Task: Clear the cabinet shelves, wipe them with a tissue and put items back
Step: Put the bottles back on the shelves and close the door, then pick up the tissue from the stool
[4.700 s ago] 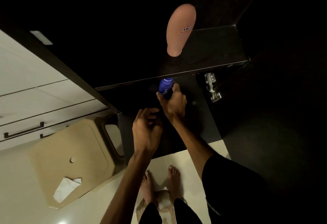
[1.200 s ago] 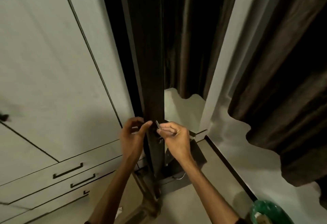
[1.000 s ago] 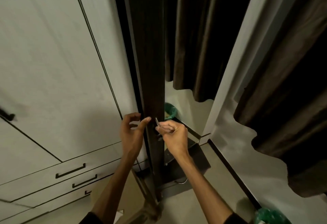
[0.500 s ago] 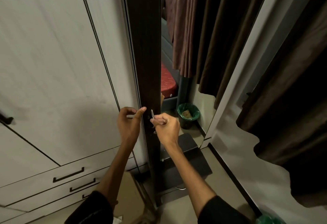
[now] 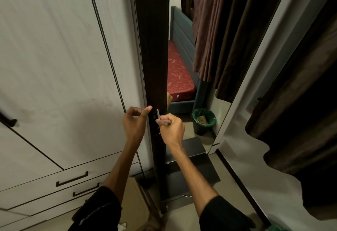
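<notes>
the small silver metal key (image 5: 158, 114) stood upright, pinched in the right hand (image 5: 170, 129)'s curled fingers (image 5: 165, 121), just right of the dark brown cabinet door's (image 5: 155, 48) lock area. the left hand (image 5: 135, 121), loosely curled and empty, pressed its thumb against the door's left edge.

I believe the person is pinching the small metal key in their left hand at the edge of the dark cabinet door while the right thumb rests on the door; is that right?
Not quite: the hands are swapped. The head view shows the right hand pinching the small metal key at the edge of the dark cabinet door, while the left hand holds nothing and its thumb rests on the door.
</notes>
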